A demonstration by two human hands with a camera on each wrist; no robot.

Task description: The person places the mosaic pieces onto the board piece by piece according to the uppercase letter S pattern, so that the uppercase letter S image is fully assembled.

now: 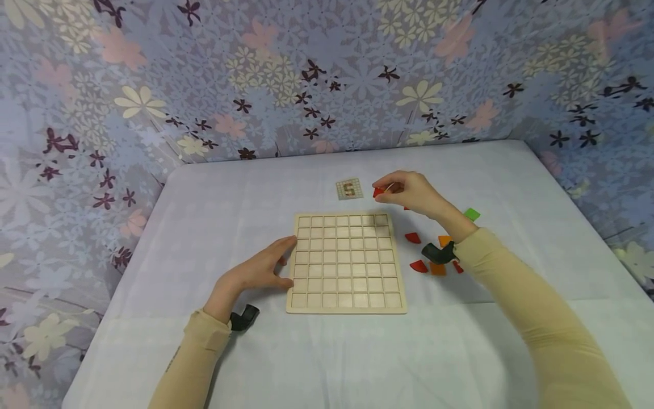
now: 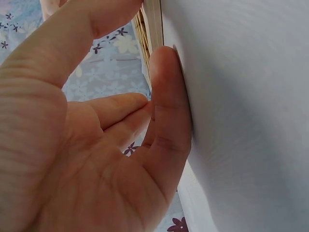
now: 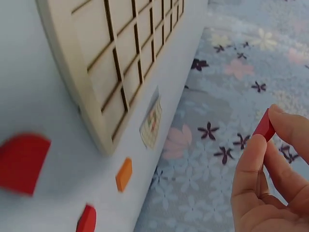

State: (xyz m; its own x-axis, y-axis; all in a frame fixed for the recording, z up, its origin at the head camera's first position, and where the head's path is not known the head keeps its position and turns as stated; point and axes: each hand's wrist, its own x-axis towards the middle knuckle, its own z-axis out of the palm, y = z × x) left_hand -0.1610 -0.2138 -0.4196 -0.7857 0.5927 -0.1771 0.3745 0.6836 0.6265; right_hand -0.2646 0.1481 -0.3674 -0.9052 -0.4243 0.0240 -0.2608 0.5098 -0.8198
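Observation:
A square wooden grid board lies on the table, its recessed cells bare. My left hand is at the board's left edge, fingers and thumb spread, tips right at the rim. The left wrist view shows this hand's palm beside the board's edge. My right hand is beyond the board's far right corner and pinches a small red tile between thumb and fingers. Seen from the right wrist, the same red tile sticks out between the fingertips. A small pattern card lies to its left.
Right of the board lie loose pieces: red quarter-round tiles, orange tiles and a green tile. Some are partly hidden under the right forearm. A white cloth covers the table; flowered fabric hangs behind it.

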